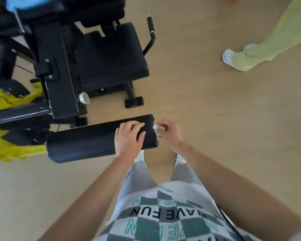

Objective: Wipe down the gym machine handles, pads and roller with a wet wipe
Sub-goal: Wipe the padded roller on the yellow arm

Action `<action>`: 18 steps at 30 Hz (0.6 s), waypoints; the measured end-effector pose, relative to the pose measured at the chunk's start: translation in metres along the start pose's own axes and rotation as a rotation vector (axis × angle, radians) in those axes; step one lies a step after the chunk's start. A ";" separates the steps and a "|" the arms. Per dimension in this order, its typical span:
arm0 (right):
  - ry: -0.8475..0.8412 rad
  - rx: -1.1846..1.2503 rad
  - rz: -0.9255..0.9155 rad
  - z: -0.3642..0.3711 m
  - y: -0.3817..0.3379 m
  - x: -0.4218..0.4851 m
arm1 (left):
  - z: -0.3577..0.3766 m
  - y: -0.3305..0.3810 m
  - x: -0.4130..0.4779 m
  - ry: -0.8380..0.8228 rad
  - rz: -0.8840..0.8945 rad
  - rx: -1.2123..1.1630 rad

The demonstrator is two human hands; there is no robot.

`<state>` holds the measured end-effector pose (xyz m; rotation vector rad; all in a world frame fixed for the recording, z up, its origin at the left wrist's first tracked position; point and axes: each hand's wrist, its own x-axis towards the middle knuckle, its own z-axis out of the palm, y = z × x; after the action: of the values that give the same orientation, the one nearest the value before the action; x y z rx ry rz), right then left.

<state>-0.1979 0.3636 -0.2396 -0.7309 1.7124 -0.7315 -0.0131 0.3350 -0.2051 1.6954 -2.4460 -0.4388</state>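
Left hand (129, 139) rests flat, fingers spread, on black roller (87, 143). Right hand (169, 132) pinches crumpled white wipe (155, 129) against roller's end face.

Roller (94, 140): the part near its right end lies under the left hand (129, 138), and the join at its left end with the yellow frame (9, 150) cannot be made out. The frame is cut by the left edge. Wet wipe (155, 129): mostly enclosed by the right hand (169, 134), with only a white corner showing. Machine (56, 54): the upper left is motion-blurred and cropped, and the blue patch (16, 4) there is unidentifiable. Second person (268, 40): legs only, cropped at the right edge.
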 end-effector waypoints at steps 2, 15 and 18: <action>-0.020 0.020 -0.020 0.001 0.001 0.001 | 0.008 0.007 -0.029 0.003 -0.042 0.022; -0.223 -0.213 -0.030 -0.005 0.046 -0.025 | 0.009 0.011 -0.014 -0.191 -0.170 -0.120; -0.116 -0.168 -0.015 -0.011 0.047 -0.026 | 0.007 0.012 -0.005 -0.160 -0.199 -0.119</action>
<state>-0.2080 0.4143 -0.2578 -0.8855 1.6777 -0.5484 -0.0239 0.3446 -0.2078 1.9287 -2.3080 -0.7559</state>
